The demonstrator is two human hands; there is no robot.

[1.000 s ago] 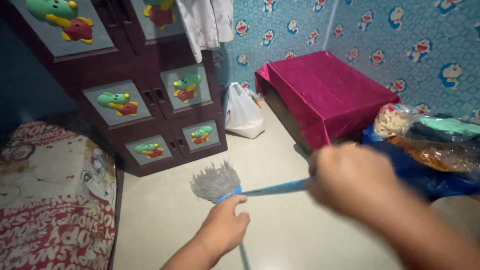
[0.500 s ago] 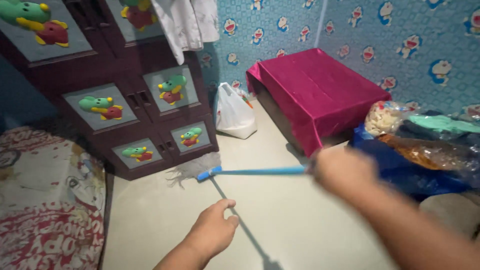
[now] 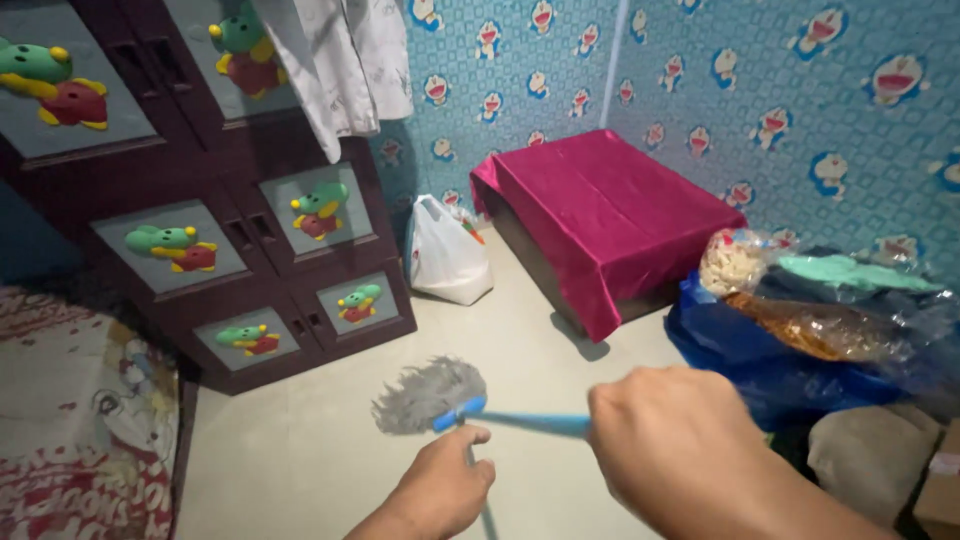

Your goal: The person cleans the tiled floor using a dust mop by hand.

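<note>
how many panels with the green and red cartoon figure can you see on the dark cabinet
6. Top left edge, top middle by the hanging white cloth, middle left, middle right, bottom left, bottom right. More may lie above the frame.

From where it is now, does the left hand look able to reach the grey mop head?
Probably yes: the left hand sits just below the blue collar, beside the grey mop head, with only bare floor between.

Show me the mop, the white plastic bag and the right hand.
mop (image 3: 432, 396), head view, on the grey strands.
white plastic bag (image 3: 447, 262), head view, on its front.
right hand (image 3: 670, 440), head view, on the back of the hand.
</note>
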